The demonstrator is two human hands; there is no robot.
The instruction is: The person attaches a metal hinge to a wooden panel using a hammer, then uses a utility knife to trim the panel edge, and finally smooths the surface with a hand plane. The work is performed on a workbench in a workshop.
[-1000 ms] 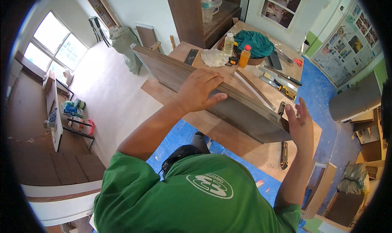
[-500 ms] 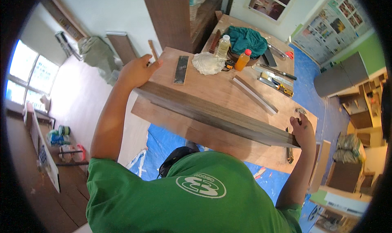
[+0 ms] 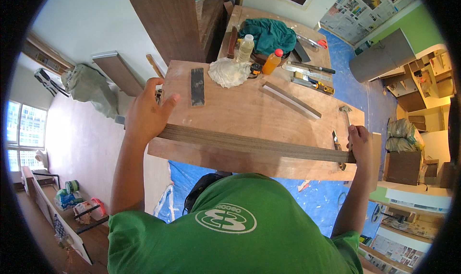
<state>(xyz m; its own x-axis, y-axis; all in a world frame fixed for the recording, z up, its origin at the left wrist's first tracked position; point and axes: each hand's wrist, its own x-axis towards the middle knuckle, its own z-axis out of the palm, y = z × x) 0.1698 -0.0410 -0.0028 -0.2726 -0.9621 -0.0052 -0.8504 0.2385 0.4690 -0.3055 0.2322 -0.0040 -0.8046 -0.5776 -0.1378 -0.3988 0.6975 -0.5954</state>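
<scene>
One long board (image 3: pixel 254 143) between two grips (image 3: pixel 150 112) (image 3: pixel 361 143), two capped bottles (image 3: pixel 245 49) (image 3: pixel 272 63) beyond.

Daylight fills a gridded window (image 3: pixel 28 125) above pale flooring (image 3: pixel 91 139); blue sheeting (image 3: pixel 314 204) covers the other floor. A newspaper-covered panel (image 3: pixel 360 9) adjoins a green wall (image 3: pixel 427 27); warm light tints wooden shelving (image 3: pixel 439 89).

Left fingers (image 3: pixel 151 84) and right fingers (image 3: pixel 356 132) flank a brown board (image 3: pixel 254 144).

A lettered white oval emblem (image 3: pixel 226 219) marks the green shirt (image 3: pixel 230 252), while newspaper sheets (image 3: pixel 360 15) carry illegibly small print.
</scene>
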